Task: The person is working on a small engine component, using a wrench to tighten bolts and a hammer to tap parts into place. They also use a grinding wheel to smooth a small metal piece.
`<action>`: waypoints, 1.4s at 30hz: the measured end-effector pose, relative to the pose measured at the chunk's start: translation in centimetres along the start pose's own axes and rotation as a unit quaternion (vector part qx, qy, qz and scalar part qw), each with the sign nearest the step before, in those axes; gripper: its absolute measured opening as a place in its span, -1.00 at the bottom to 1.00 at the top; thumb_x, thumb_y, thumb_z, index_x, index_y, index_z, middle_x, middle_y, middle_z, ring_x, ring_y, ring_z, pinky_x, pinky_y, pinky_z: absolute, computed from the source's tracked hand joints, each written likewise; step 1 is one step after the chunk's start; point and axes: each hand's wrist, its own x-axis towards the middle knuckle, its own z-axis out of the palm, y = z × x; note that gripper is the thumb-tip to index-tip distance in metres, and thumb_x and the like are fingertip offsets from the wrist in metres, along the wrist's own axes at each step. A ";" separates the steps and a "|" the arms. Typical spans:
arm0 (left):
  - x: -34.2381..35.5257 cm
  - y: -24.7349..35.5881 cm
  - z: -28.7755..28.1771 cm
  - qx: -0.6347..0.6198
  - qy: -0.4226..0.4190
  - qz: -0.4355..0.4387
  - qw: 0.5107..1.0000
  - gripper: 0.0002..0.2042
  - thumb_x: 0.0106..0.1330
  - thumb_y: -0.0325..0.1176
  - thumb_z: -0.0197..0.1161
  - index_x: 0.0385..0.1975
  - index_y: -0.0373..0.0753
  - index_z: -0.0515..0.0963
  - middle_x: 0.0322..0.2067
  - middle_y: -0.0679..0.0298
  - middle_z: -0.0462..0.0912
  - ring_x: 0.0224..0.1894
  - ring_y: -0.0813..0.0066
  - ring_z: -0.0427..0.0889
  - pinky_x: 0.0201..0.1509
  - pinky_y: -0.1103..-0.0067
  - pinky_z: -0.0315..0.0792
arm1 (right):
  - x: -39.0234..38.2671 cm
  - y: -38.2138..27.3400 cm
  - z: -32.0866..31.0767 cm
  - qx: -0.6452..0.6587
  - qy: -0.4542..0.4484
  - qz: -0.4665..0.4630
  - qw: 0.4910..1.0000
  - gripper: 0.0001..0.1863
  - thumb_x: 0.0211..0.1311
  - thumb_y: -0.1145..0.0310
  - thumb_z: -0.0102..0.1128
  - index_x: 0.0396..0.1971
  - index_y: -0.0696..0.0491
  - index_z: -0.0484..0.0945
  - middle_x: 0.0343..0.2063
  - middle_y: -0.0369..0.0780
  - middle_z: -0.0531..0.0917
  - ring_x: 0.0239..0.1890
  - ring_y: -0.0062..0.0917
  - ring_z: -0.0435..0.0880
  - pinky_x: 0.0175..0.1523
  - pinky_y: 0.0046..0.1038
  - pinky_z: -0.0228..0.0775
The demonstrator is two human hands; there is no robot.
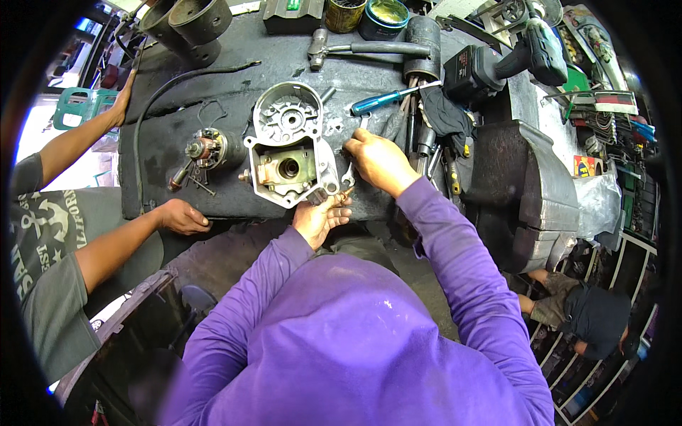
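My right hand (373, 156) is closed on a silver wrench (349, 172), whose lower end is beside the right side of an aluminium housing (284, 184). My left hand (320, 220) grips that housing's lower right corner at a small fitting (332, 192), its fingers partly hidden. The housing's round upper section (288, 103) shows fins inside; a metal plate with a central hole sits in the square lower section. Left of it lies an armature with copper windings (209, 148) and small bolts. A blue screwdriver (373, 103) lies above my right hand.
The dark bench (174, 113) holds a hose (160, 96), hammer (318, 48), tins (383, 18), cordless drill (472, 71), rags and several tools. At left, a person in grey touches the bench with both hands (185, 216). Another person (590, 319) is at lower right beside a rack.
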 end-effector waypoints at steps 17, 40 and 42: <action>-1.8 -0.6 1.9 0.106 0.002 0.065 0.992 -0.90 0.50 -0.46 0.28 -0.08 -0.27 0.65 -0.19 0.22 0.79 -0.24 0.46 0.79 -0.15 0.50 0.72 | -9.5 -4.4 -0.4 0.462 -0.067 0.237 0.852 -0.66 0.28 0.31 0.51 -0.11 0.28 0.72 -0.39 -0.15 0.80 -0.34 -0.53 0.74 -0.17 -0.41 0.59; -0.6 -1.5 1.5 0.467 0.186 0.313 0.806 -0.84 0.28 -0.41 0.42 -0.18 -0.25 0.74 -0.43 0.31 0.72 -0.49 0.50 0.62 -0.36 0.47 0.53 | 4.7 -1.2 -0.8 -0.015 0.013 0.147 0.989 -0.68 0.29 0.13 0.37 -0.07 -0.01 0.76 -0.22 0.00 0.81 -0.11 -0.07 0.81 0.02 -0.08 0.66; -0.8 -1.3 1.8 0.558 0.207 0.341 0.727 -0.82 0.26 -0.34 0.43 -0.18 -0.18 0.76 -0.42 0.27 0.72 -0.47 0.37 0.67 -0.32 0.41 0.56 | 1.5 -1.7 -2.2 0.022 0.086 0.153 0.984 -0.63 0.28 0.14 0.39 0.00 0.03 0.74 -0.20 0.02 0.81 -0.08 -0.04 0.80 0.05 -0.09 0.64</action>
